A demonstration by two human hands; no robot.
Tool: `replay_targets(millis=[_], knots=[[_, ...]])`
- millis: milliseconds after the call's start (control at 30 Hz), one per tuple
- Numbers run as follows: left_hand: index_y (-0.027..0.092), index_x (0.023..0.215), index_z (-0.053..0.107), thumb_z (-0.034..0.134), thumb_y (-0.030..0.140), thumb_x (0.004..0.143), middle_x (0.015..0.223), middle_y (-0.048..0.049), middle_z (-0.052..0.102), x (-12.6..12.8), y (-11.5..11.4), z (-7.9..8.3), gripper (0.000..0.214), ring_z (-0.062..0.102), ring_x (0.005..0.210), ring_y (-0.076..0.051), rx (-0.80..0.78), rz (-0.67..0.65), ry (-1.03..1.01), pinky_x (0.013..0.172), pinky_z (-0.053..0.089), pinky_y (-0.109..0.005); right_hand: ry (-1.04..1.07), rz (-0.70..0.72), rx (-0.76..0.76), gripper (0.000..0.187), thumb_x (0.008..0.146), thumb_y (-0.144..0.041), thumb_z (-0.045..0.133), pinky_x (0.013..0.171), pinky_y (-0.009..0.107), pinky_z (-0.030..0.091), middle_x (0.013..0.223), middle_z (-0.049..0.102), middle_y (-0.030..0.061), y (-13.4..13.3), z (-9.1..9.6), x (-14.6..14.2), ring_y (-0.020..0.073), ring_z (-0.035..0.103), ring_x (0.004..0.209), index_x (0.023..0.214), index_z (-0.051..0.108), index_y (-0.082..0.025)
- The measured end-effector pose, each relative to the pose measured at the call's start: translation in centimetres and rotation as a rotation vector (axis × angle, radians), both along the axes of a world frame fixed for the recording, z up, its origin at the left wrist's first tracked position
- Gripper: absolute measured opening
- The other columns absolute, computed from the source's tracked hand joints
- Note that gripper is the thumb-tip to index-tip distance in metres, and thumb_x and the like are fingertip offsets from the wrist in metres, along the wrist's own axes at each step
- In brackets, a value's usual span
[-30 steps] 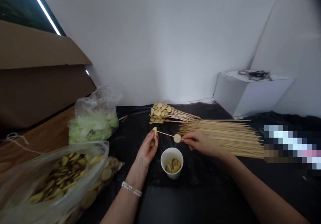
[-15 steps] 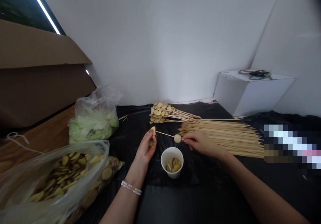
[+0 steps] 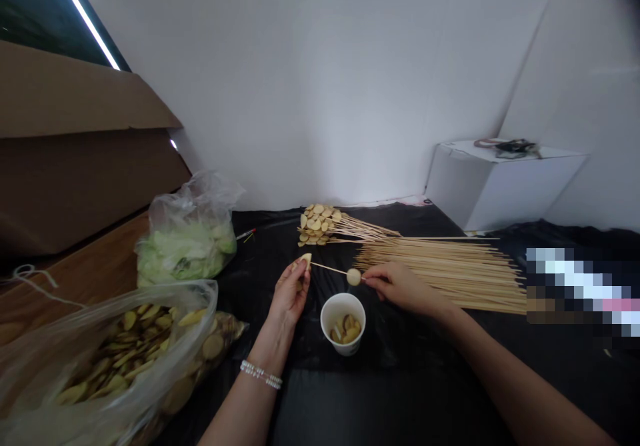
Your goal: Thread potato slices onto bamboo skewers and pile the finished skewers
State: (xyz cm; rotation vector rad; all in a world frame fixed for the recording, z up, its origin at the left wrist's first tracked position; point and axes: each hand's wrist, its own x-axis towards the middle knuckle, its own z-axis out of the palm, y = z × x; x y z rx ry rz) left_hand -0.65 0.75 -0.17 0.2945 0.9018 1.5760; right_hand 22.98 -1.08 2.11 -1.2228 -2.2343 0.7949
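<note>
My left hand (image 3: 293, 289) pinches a pale potato slice (image 3: 307, 259) between thumb and fingers. A thin wooden skewer (image 3: 329, 268) runs from that slice toward the right. Farther along the skewer sits a second, round potato slice (image 3: 353, 277), just in front of the fingertips of my right hand (image 3: 393, 285), which is closed on the skewer's right end. Just below both hands stands a white paper cup (image 3: 326, 323) with several potato slices (image 3: 346, 329) inside.
Loose skewers (image 3: 445, 269) lie in a wide pile at right. Behind the hands are skewered potato slices (image 3: 320, 223). Plastic bags of potato slices (image 3: 135, 346) and leafy greens (image 3: 187, 249) stand at left. A white box (image 3: 505, 186) is at back right.
Both hands stay nearly in place. The left fingers have shifted slightly on the potato slice at the skewer's left end.
</note>
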Motion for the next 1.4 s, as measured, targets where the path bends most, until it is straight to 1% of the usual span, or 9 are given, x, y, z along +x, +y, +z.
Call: replay_targets(millis=[267, 400, 533, 633, 733, 867, 1033, 1267, 1400], knots=[[0.008, 0.075, 0.065, 0.063, -0.004, 0.073, 0.068, -0.0036, 0.066, 0.2, -0.2, -0.2, 0.013, 0.062, 0.056, -0.006, 0.05, 0.069, 0.135, 0.053, 0.052, -0.011, 0.0, -0.005, 0.039, 0.026, 0.087, -0.023, 0.045, 0.061, 0.024, 0.036, 0.064, 0.065, 0.0018, -0.3, -0.1, -0.9, 0.0129, 0.054, 0.059, 0.08, 0.07, -0.017], [0.009, 0.079, 0.065, 0.061, -0.002, 0.076, 0.069, -0.0038, 0.066, 0.0, -0.1, -0.1, 0.013, 0.062, 0.056, -0.006, 0.017, 0.016, 0.064, 0.051, 0.052, -0.011, 0.023, -0.016, 0.046, 0.025, 0.087, -0.022, 0.045, 0.06, 0.023, 0.036, 0.064, 0.065, 0.0012, -0.4, 0.0, -0.9, 0.0122, 0.053, 0.057, 0.085, 0.07, -0.017], [0.011, 0.075, 0.062, 0.059, 0.004, 0.08, 0.065, -0.0038, 0.064, -0.3, -0.1, 0.1, 0.008, 0.061, 0.052, -0.007, -0.073, -0.07, -0.027, 0.043, 0.048, -0.01, 0.036, -0.016, 0.043, 0.024, 0.087, -0.023, 0.045, 0.058, 0.023, 0.035, 0.062, 0.063, 0.0006, -0.4, -0.3, -0.9, 0.0118, 0.052, 0.056, 0.084, 0.068, -0.018], [0.011, 0.076, 0.062, 0.058, 0.005, 0.081, 0.064, -0.0034, 0.063, -0.3, -0.1, 0.2, 0.008, 0.06, 0.05, -0.006, -0.066, -0.065, -0.029, 0.042, 0.047, -0.009, 0.047, -0.089, 0.054, 0.015, 0.085, -0.024, 0.049, 0.054, 0.023, 0.034, 0.064, 0.061, -0.0004, -0.2, -0.8, -1.1, 0.0115, 0.05, 0.055, 0.085, 0.063, -0.018], [0.01, 0.075, 0.062, 0.057, 0.004, 0.082, 0.063, -0.0034, 0.062, -0.3, -0.1, 0.1, 0.01, 0.059, 0.049, -0.006, -0.048, -0.045, -0.013, 0.043, 0.047, -0.009, 0.017, -0.126, 0.16, 0.009, 0.084, -0.021, 0.051, 0.057, 0.023, 0.034, 0.068, 0.061, 0.0005, -0.1, -1.1, -1.2, 0.0122, 0.051, 0.061, 0.078, 0.058, -0.018], [0.009, 0.072, 0.062, 0.057, 0.003, 0.081, 0.063, -0.0034, 0.062, -0.3, -0.1, 0.0, 0.012, 0.059, 0.05, -0.005, -0.034, -0.027, 0.0, 0.045, 0.048, -0.009, -0.051, -0.108, 0.31, 0.017, 0.088, -0.017, 0.045, 0.067, 0.026, 0.035, 0.078, 0.062, 0.0047, -0.1, -1.5, -1.4, 0.0153, 0.053, 0.074, 0.076, 0.057, -0.017], [0.009, 0.073, 0.063, 0.058, 0.002, 0.079, 0.062, -0.0023, 0.063, -0.4, -0.1, -0.1, 0.011, 0.059, 0.051, -0.005, -0.017, -0.026, 0.01, 0.046, 0.049, -0.009, -0.125, -0.103, 0.301, 0.022, 0.091, -0.019, 0.04, 0.069, 0.027, 0.034, 0.078, 0.062, 0.0055, -0.3, -1.9, -1.8, 0.0158, 0.053, 0.073, 0.076, 0.056, -0.017], [0.009, 0.07, 0.063, 0.06, 0.0, 0.078, 0.062, -0.0024, 0.063, -0.2, -0.2, 0.0, 0.012, 0.059, 0.05, -0.005, -0.004, -0.022, 0.036, 0.046, 0.049, -0.009, -0.134, -0.149, 0.354, 0.015, 0.088, -0.015, 0.043, 0.064, 0.026, 0.032, 0.078, 0.06, 0.0043, -0.6, -1.8, -2.1, 0.015, 0.052, 0.072, 0.077, 0.053, -0.018], [0.009, 0.069, 0.063, 0.063, 0.0, 0.075, 0.062, -0.0024, 0.064, -0.1, -0.2, 0.0, 0.011, 0.059, 0.05, -0.005, -0.014, -0.032, 0.05, 0.046, 0.049, -0.01, -0.199, -0.128, 0.316, 0.022, 0.092, -0.021, 0.038, 0.063, 0.026, 0.03, 0.076, 0.062, 0.0047, -0.7, -1.8, -2.2, 0.0148, 0.052, 0.069, 0.078, 0.054, -0.018]])
